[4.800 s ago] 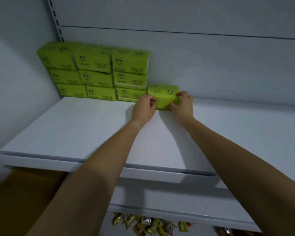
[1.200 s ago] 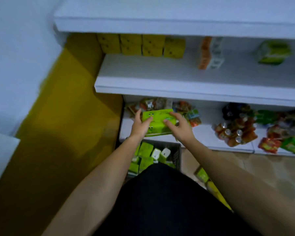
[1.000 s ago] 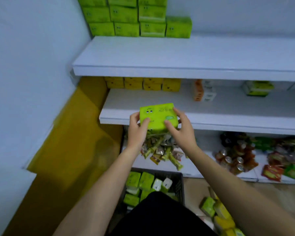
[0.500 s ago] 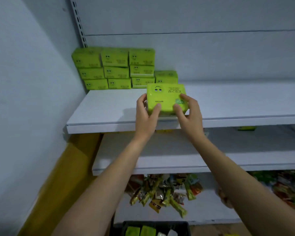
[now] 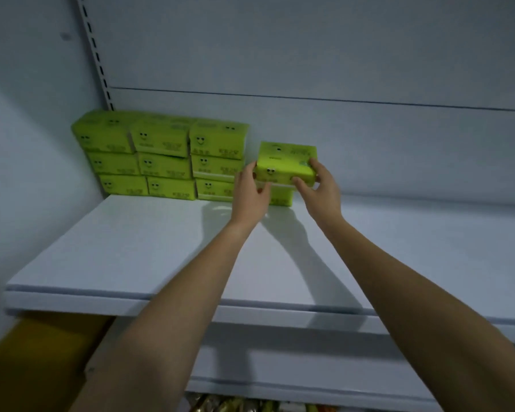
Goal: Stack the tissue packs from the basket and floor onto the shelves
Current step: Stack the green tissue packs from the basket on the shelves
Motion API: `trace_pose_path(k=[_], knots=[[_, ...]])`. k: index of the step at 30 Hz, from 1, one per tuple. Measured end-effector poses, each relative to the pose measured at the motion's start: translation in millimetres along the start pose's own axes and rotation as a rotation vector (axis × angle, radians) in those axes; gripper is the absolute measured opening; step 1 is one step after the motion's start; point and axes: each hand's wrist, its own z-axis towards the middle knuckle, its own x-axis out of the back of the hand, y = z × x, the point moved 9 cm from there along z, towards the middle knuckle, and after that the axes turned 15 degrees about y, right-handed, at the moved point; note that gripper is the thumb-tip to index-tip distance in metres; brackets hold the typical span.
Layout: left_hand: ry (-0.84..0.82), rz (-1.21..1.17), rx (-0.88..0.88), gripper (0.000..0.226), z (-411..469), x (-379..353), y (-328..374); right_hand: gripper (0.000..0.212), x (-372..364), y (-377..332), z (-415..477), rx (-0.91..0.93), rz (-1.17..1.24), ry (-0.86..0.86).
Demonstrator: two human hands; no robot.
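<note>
A lime-green tissue pack (image 5: 286, 165) with a smiley face is held at the back of the top white shelf (image 5: 149, 248). My left hand (image 5: 250, 191) grips its left end and my right hand (image 5: 320, 188) grips its right end. It sits on or just above a single green pack (image 5: 280, 197) that is mostly hidden by my hands. Left of it stands a block of green packs (image 5: 161, 157), three wide and three high, against the back panel.
A slotted upright rail (image 5: 97, 52) runs up the back left corner beside the side wall. A lower white shelf (image 5: 295, 364) lies beneath, with snack packets (image 5: 244, 405) under it. A yellow floor patch (image 5: 33, 361) shows at bottom left.
Both hands lifted the pack from below the shelves up and back onto the top shelf, over the lone fourth-column pack. My view tilted upward; the basket dropped out of sight.
</note>
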Motion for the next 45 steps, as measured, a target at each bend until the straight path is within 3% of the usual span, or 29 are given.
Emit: trace_pose_path(k=[3, 6, 10, 16, 19, 29, 36, 41, 45], knots=[[0.031, 0.017, 0.011, 0.042, 5, -10, -10, 0.056, -24, 20, 16, -0.02, -0.035, -0.081], [0.033, 0.214, -0.133, 0.034, 2, -13, -12, 0.055, -43, 27, 23, -0.013, -0.073, -0.119], [-0.116, 0.546, -0.342, 0.046, 0, -28, -16, 0.05, -58, 23, 29, 0.011, -0.151, -0.069], [-0.381, 0.795, -0.334, 0.054, -4, -36, -30, 0.056, -63, 21, 29, -0.011, -0.234, -0.102], [-0.446, 0.755, -0.292, 0.052, -20, -22, -31, 0.06, -47, 16, 10, 0.044, -0.242, -0.144], [-0.464, 0.566, -0.439, 0.051, -118, 70, -22, 0.052, 4, -37, -136, 0.354, -0.462, -0.233], [-0.378, 0.375, -0.473, 0.049, -204, 161, -32, 0.056, 16, -78, -246, 0.421, -0.433, -0.25], [-0.427, 0.386, -0.334, 0.049, -276, 201, -92, 0.049, 12, -66, -333, 0.464, -0.384, -0.307], [-0.458, 0.434, -0.178, 0.046, -328, 217, -149, 0.05, 2, -7, -412, 0.322, -0.389, -0.499]])
